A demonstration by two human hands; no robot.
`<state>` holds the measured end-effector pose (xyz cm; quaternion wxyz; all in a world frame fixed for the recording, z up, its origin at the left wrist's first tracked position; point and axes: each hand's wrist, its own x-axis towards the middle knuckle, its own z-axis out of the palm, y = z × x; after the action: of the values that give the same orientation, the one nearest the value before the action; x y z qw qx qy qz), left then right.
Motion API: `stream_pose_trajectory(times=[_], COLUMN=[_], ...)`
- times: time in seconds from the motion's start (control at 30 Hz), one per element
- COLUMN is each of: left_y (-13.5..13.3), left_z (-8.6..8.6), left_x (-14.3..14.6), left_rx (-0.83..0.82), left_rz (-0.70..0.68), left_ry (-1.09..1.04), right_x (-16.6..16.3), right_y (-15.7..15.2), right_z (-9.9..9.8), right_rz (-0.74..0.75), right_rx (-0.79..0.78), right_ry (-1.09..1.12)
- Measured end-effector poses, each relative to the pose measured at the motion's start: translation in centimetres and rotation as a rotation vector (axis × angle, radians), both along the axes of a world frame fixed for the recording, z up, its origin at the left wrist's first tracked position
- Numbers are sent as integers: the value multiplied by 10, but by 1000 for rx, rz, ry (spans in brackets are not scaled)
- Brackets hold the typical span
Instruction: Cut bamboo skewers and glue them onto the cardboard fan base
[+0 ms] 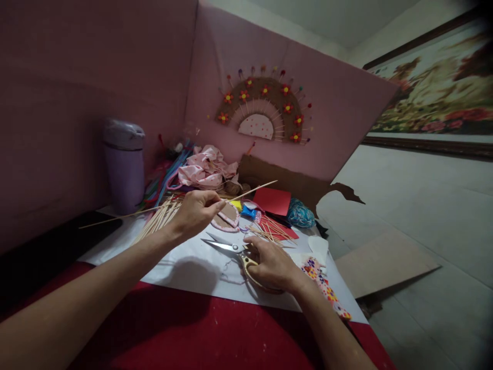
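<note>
My left hand [198, 210] pinches a long thin bamboo skewer [254, 190], raised over the table and sticking out on both sides of the fist. Lower and to the right, my right hand [273, 259] grips a pair of scissors [234, 247] by its gold-coloured handles. The blades point left and stand a little apart, clear of the skewer. Beneath my left wrist lies a bundle of bamboo skewers [159, 220]. Just beyond the scissors is a rounded cardboard piece [227, 213] edged in pink dotted fabric. Shorter sticks [271, 228] lie on red sheets near my right hand.
White paper [169, 272] covers a red cloth [185, 324]. Behind are crumpled pink fabric [204, 167], a blue yarn ball [301, 213] and a red card [272, 201]. A purple bin [125, 174] stands left. A cardboard arch with flowers [265, 90] hangs on the pink panel.
</note>
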<state>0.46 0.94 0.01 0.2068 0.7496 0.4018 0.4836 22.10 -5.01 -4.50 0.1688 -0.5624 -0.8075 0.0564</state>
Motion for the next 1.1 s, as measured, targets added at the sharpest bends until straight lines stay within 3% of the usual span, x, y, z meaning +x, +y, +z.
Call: stream_pose_trajectory(times=[0.23, 0.43, 0.5, 0.7, 1.1], left_y=[-11, -17, -19, -23, -22], left_z=[3, -6, -10, -17, -20], left_x=[6, 9, 10, 15, 18], left_rx=[179, 431, 532, 636, 610], left_rz=[17, 15, 14, -26, -36], left_ry=[119, 313, 397, 563, 565], right_x=[-2, -14, -17, -17, -16], right_y=[-2, -17, -20, -17, -15], right_z=[7, 22, 24, 19, 16], right_rz=[53, -23, -23, 25, -12], right_rx=[185, 839, 964, 949, 858], right_ry=[-139, -6, 7, -73, -80])
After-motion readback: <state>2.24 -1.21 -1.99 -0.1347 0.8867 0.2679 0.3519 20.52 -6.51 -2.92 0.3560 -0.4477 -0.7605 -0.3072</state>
